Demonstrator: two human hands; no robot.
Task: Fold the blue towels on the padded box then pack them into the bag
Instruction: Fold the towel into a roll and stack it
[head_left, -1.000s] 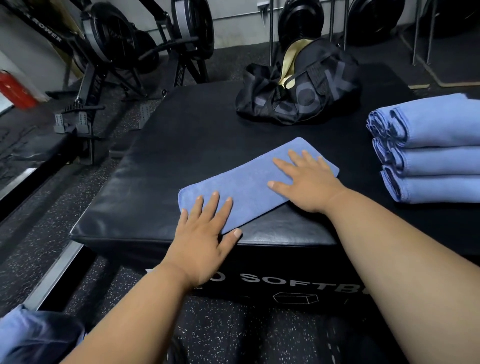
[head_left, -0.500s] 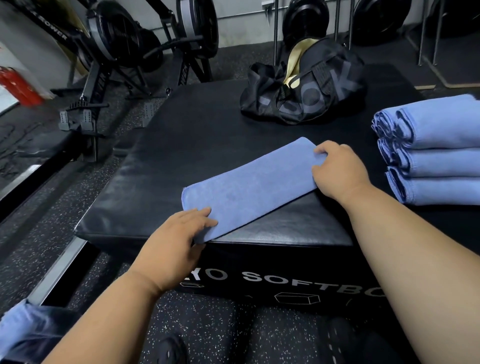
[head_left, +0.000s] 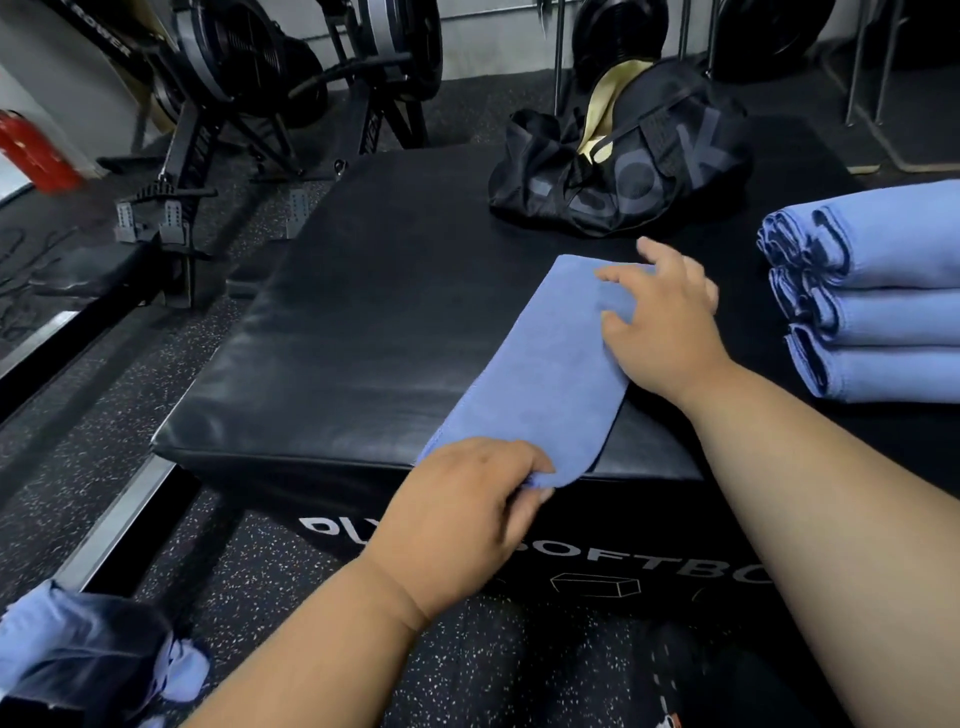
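The left hand (head_left: 467, 499) pinches the blue towel's (head_left: 540, 374) near end at 6 o'clock on the padded box (head_left: 363, 332); the right hand (head_left: 660, 322) grasps its far end (bag (head_left: 623, 171) at 1 o'clock).

Soft matt cloth towel (head_left: 540, 374) on glossy smooth leather-like padded box (head_left: 363, 332)
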